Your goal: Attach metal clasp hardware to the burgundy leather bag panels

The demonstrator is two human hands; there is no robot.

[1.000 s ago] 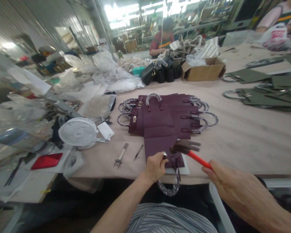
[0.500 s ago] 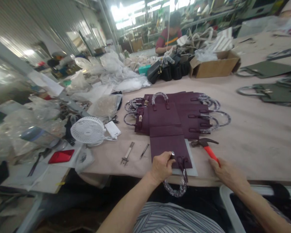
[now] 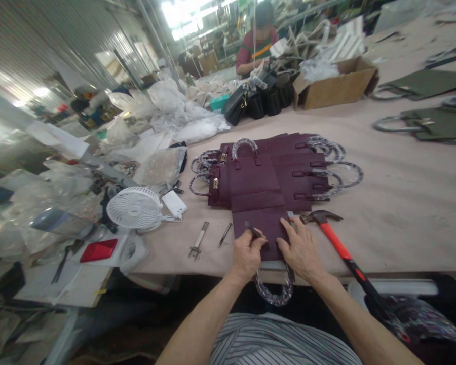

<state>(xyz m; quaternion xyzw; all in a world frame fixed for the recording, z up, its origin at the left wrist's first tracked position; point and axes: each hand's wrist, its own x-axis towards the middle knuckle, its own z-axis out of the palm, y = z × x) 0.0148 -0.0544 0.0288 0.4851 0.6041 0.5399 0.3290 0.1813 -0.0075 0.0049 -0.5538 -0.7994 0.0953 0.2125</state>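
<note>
Our left hand (image 3: 247,256) pinches a small dark piece (image 3: 254,230); our open right hand (image 3: 300,248) flattens the purple bag (image 3: 260,215), lengthwise toward us.

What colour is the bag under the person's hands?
The bag is a deep plum purple, and it shows best in the head view.

Your burgundy bag panel (image 3: 258,230) is matt, finely grained leather, and its ring handle (image 3: 273,290) looks like metal under glossy clear plastic wrap. The hammer (image 3: 336,241) has a smooth, glossy orange-red shaft and a dark metal head. Your desk fan (image 3: 134,209) is white plastic; the carton (image 3: 336,86) is plain brown corrugated cardboard.
</note>
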